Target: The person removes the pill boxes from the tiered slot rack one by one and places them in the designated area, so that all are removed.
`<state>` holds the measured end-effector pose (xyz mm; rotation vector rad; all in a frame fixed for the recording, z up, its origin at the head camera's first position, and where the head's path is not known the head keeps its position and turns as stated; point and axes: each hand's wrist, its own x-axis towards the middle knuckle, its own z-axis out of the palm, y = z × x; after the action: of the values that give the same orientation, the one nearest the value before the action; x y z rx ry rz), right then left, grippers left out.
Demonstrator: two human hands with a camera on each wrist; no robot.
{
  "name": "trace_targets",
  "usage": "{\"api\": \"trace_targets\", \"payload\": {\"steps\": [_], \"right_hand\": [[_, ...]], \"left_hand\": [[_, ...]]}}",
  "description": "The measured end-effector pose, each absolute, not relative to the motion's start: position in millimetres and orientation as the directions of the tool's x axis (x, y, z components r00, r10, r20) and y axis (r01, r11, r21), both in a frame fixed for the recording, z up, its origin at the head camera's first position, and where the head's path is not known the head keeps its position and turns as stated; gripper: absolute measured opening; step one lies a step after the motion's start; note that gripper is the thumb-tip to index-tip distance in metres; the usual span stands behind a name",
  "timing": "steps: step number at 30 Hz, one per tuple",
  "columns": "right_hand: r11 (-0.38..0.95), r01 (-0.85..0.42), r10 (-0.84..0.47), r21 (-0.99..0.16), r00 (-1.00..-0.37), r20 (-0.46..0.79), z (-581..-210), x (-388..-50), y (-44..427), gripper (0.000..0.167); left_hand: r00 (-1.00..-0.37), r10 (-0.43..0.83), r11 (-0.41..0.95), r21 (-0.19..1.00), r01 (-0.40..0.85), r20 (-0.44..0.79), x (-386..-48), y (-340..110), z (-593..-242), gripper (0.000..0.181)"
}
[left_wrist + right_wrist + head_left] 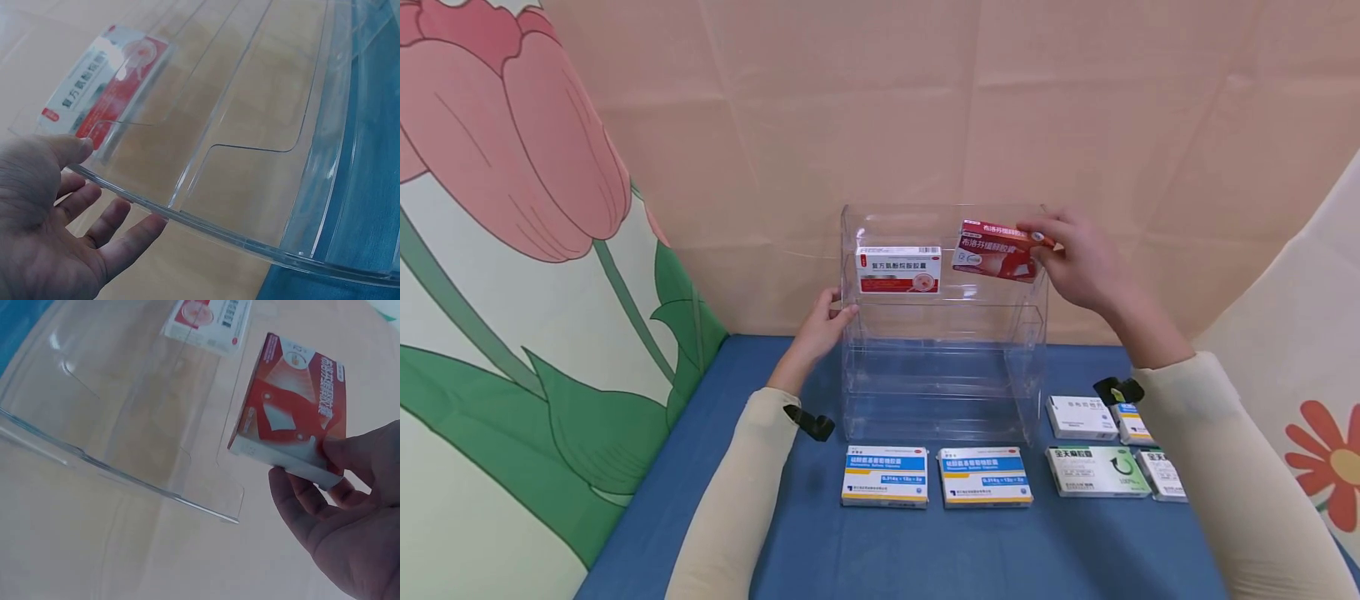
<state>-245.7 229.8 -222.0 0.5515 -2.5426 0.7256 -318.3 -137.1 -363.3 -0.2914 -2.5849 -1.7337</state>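
My right hand (pixel 1086 262) pinches the end of a red medicine box (pixel 992 252) between thumb and fingers. The box is held slightly tilted at the upper right of a clear acrylic display rack (pixel 943 367). In the right wrist view the red box (pixel 294 403) is above the rack's side edge, with the thumb on its printed face. My left hand (pixel 823 329) holds the left side panel of the rack. The left wrist view has its thumb and fingers (pixel 128 247) on either side of that panel's edge. A white-and-red medicine box (pixel 898 271) stands on the top tier, left half.
Two blue-and-white medicine boxes (pixel 884 477) lie in front of the rack on the blue tablecloth (pixel 820 550). To the right are a white box (pixel 1081 417), a green-and-white box (pixel 1097 472) and others partly hidden by my right sleeve (pixel 1232 467). A beige cloth (pixel 775 150) hangs behind.
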Motion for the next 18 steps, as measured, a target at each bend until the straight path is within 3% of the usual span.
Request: {"api": "trace_targets", "payload": {"steps": [11, 18], "right_hand": [[0.732, -0.533, -0.347, -0.425, -0.828, 0.441, -242, -226, 230, 0.043], [0.693, -0.549, -0.433, -0.468, -0.835, 0.338, -255, -213, 221, 0.041]], "left_hand": [[-0.982, 0.147, 0.358, 0.92, 0.162, 0.116, -321, -136, -365, 0.052], [-0.986, 0.145, 0.337, 0.932, 0.131, 0.086, -320, -136, -364, 0.052]]}}
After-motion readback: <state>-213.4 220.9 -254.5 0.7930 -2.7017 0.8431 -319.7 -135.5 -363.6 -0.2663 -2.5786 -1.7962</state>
